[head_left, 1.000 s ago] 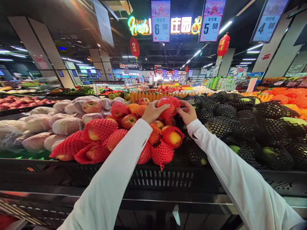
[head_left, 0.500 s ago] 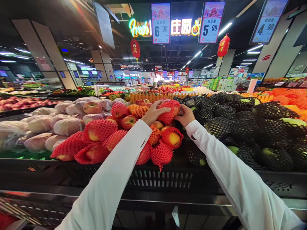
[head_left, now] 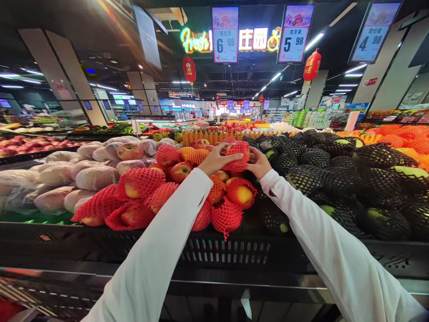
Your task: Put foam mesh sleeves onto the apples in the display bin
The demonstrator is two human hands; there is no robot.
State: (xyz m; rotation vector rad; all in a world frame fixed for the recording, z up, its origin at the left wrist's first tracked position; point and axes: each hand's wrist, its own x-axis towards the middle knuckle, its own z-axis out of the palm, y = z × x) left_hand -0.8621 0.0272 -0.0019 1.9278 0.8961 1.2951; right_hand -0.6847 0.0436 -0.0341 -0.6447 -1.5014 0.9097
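Observation:
Between my two hands is an apple in a red foam net (head_left: 238, 157), held above the pile. My left hand (head_left: 215, 160) grips its left side, the thumb lying across the front of the net. On the other side, the fingers of my right hand (head_left: 258, 163) pinch the net's right edge. Below and around them lie loose red-yellow apples (head_left: 181, 171) and several more in red or orange nets, such as a red-netted apple (head_left: 227, 216) at the crate's front. The far side of the held apple is hidden.
Fruit wrapped in clear film (head_left: 95, 177) fills the left side. Green fruit in black nets (head_left: 314, 159) is heaped on the right. A black slotted crate wall (head_left: 228, 251) runs along the front. Price screens (head_left: 225, 35) and red lanterns (head_left: 189, 69) hang overhead.
The netted apple has turned a little between my hands, and the net now covers more of its front. My right fingers have shifted slightly along its edge.

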